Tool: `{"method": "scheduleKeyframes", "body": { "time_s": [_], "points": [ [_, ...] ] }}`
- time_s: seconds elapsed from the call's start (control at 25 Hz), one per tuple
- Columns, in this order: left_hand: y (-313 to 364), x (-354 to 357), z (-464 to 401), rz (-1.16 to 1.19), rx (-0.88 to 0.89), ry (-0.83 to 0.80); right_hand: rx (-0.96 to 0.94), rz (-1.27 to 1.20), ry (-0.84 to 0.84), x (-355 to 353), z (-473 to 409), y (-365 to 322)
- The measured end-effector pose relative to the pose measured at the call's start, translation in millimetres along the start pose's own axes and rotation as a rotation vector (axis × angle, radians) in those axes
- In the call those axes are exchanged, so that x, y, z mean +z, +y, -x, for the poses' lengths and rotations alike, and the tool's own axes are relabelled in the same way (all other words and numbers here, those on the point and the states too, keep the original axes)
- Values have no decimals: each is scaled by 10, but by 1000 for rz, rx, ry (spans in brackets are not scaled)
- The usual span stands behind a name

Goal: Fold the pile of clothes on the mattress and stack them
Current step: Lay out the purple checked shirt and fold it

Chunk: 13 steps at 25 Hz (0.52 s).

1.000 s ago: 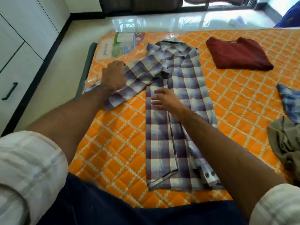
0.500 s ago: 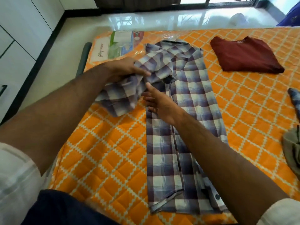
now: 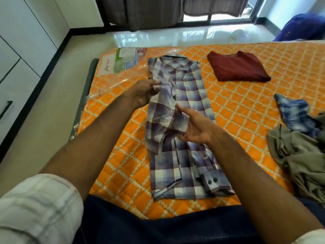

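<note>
Both hands pinch the sleeve [image 3: 163, 111]: left hand [image 3: 144, 93] high, right hand [image 3: 195, 129] at the cuff, over the checked shirt [image 3: 184, 155] on the mattress [image 3: 246, 106]. Best laid straight along the body, wrinkles smoothed. Beyond lies 1 folded red top [image 3: 237, 66].

One wide-angle camera, worn on the person's head, looks forward and steeply down over both forearms onto the mattress [image 3: 246, 106]. It sits close: the sleeves fill the bottom corners and the plaid shirt [image 3: 186, 155] lies mid-frame within arm's reach. The far edge takes in the floor [image 3: 158, 36], the window [image 3: 219, 7] and the cupboards [image 3: 21, 50] at left, bowed by the lens.
</note>
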<state>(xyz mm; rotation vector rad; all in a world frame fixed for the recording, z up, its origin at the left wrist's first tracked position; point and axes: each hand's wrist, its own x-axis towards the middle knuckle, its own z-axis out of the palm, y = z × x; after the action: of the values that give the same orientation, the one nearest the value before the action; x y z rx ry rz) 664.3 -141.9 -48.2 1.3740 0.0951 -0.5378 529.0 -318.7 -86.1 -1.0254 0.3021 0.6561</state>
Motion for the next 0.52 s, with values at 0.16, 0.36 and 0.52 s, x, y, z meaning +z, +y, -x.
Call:
{"method": "scheduleKeyframes", "body": {
  "time_s": [0.16, 0.36, 0.52],
  "points": [
    [-261, -74, 60, 32, 13, 148, -115, 110, 74, -61, 367, -62],
    [-633, -131, 537, -218, -213, -4, -28, 85, 272, -186, 241, 145],
    [-944, -200, 923, -352, -332, -125, 32, -30, 354, -88, 117, 484]
  ]
}}
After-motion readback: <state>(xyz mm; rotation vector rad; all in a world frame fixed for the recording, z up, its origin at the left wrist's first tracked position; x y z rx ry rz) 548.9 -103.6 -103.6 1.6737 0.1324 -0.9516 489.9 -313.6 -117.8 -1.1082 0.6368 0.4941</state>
